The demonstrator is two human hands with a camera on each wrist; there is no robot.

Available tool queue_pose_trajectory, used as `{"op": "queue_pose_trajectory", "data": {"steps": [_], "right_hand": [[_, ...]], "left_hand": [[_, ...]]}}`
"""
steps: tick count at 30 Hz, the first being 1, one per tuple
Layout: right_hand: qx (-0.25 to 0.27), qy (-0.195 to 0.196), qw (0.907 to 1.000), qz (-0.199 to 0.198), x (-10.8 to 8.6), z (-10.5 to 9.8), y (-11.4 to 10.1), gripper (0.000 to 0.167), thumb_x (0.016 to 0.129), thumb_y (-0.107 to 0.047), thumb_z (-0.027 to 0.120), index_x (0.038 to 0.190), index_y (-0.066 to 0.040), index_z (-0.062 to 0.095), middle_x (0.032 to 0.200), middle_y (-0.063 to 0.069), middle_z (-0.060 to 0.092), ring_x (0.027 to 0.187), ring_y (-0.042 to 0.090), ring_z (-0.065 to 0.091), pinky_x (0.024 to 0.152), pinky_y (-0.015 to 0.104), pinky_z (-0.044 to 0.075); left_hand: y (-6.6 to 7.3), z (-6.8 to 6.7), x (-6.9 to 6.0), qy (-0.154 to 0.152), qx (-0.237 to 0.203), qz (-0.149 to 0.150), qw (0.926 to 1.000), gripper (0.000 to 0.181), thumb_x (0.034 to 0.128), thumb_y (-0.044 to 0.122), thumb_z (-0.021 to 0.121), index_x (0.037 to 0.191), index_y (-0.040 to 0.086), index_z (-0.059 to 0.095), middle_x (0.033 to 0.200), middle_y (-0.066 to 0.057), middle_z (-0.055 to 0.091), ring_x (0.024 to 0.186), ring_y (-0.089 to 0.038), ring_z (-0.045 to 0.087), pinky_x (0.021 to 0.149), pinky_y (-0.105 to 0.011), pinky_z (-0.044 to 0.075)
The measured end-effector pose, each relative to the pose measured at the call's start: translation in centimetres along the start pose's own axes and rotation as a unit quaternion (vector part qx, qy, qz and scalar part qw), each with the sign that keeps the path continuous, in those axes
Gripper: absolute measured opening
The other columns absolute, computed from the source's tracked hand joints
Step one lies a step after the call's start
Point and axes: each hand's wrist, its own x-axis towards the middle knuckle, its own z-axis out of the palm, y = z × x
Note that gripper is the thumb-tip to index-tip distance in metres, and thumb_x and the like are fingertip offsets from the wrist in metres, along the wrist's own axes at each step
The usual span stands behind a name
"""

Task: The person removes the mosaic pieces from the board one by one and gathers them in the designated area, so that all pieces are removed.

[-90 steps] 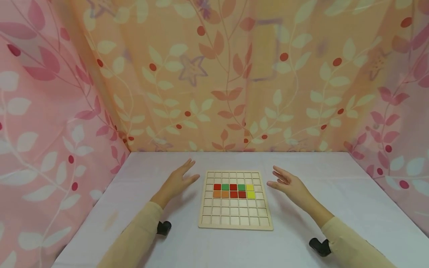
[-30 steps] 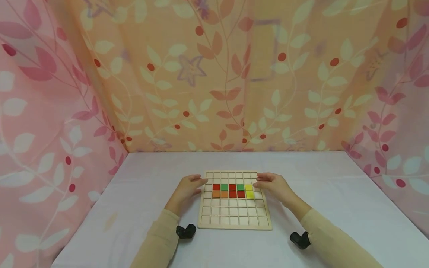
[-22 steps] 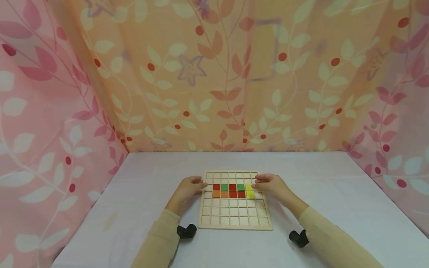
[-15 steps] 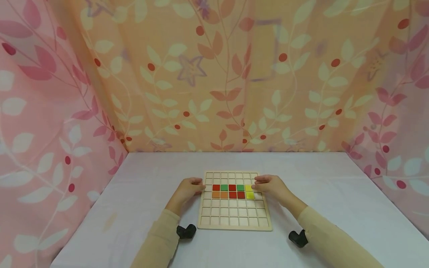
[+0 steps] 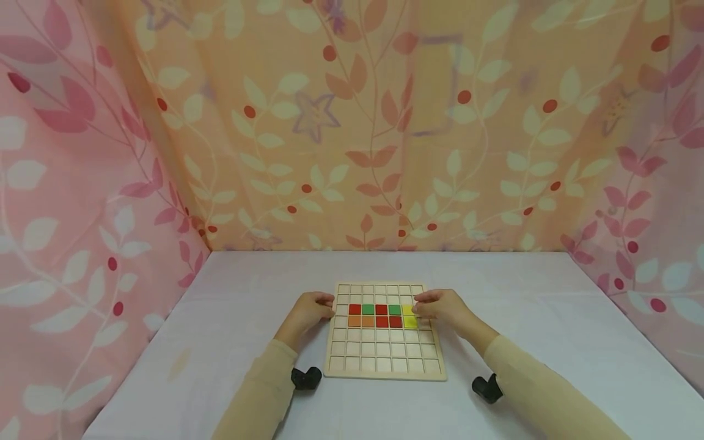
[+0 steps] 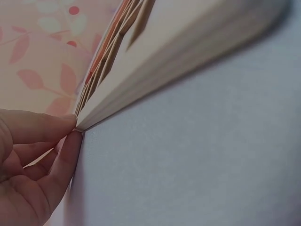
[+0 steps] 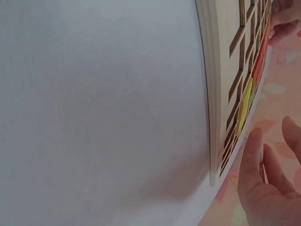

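A square wooden grid board [image 5: 384, 367] lies flat on the table, two rows of coloured tiles set in its middle cells. Red [image 5: 381, 310], green [image 5: 368, 310], orange [image 5: 354, 321] and yellow tiles [image 5: 410, 321] are among them. At the board's left edge, my left hand [image 5: 302, 314] pinches the rim; the left wrist view has thumb and fingertip meeting there. My right hand [image 5: 448, 310] is over the right side, beside the yellow tiles, partly hiding that edge. In the right wrist view its fingers [image 7: 254, 155] are apart, with nothing between them.
A white cloth covers the table [image 5: 242, 281]. Floral curtains stand at the back [image 5: 385, 122] and on both sides. Each wrist carries a small black device, the left one [image 5: 306, 378] and the right one [image 5: 487, 388] both near the board's front corners.
Both hands have come inward from either side to the board. Lately the left thumb has drawn back from the surface to the rim, and the right hand has shifted slightly left. The tiles stay put.
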Motion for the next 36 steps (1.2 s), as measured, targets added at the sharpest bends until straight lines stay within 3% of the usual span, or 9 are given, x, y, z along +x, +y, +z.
{"op": "queue_pose_trajectory", "data": {"steps": [6, 11, 16, 24, 36], "right_hand": [[-0.001, 0.005, 0.9999, 0.011, 0.5, -0.1, 0.2, 0.036, 0.090, -0.013, 0.072, 0.121, 0.005, 0.066, 0.104, 0.011, 0.074, 0.083, 0.012, 0.067, 0.085, 0.032, 0.057], [-0.016, 0.004, 0.9996, 0.024, 1.1, -0.1, 0.4, 0.035, 0.089, -0.013, 0.072, 0.119, 0.004, 0.068, 0.106, 0.011, 0.074, 0.082, 0.010, 0.066, 0.082, 0.029, 0.056], [-0.020, -0.010, 0.9992, 0.032, 1.7, -0.1, 0.6, 0.034, 0.088, -0.012, 0.073, 0.118, 0.004, 0.069, 0.106, 0.012, 0.074, 0.082, 0.010, 0.067, 0.081, 0.028, 0.058], [-0.009, -0.018, 0.9992, 0.035, 2.7, 0.1, 1.4, 0.030, 0.085, -0.009, 0.077, 0.111, 0.004, 0.072, 0.092, 0.007, 0.076, 0.074, 0.009, 0.068, 0.073, 0.024, 0.058], [0.009, -0.036, 0.9991, 0.022, 3.0, 0.1, 1.3, 0.026, 0.083, -0.004, 0.076, 0.105, 0.010, 0.071, 0.085, 0.009, 0.076, 0.070, 0.008, 0.068, 0.067, 0.024, 0.058]], "left_hand": [[-0.2, 0.0, 0.2, -0.001, 0.010, 0.012, 0.9999, 0.038, 0.0778, -0.015, 0.067, 0.115, -0.011, 0.064, 0.095, -0.014, 0.065, 0.082, -0.014, 0.058, 0.071, -0.023, 0.052], [-0.1, -0.3, 0.2, -0.011, 0.021, 0.009, 0.9997, 0.036, 0.0798, -0.011, 0.069, 0.116, -0.007, 0.065, 0.098, -0.013, 0.066, 0.086, -0.017, 0.060, 0.076, -0.025, 0.053], [0.2, -0.6, -0.3, -0.025, 0.041, 0.024, 0.9986, 0.033, 0.0808, -0.008, 0.069, 0.114, -0.006, 0.066, 0.095, -0.011, 0.065, 0.086, -0.017, 0.060, 0.076, -0.026, 0.053], [-0.1, -0.1, 0.1, -0.009, 0.044, 0.010, 0.9989, 0.036, 0.0808, -0.008, 0.070, 0.117, -0.006, 0.066, 0.098, -0.012, 0.066, 0.088, -0.016, 0.059, 0.077, -0.025, 0.051], [0.0, -0.3, 0.0, -0.007, 0.048, 0.009, 0.9988, 0.037, 0.0795, -0.008, 0.070, 0.117, -0.005, 0.066, 0.097, -0.011, 0.065, 0.087, -0.017, 0.058, 0.075, -0.025, 0.051]]}}
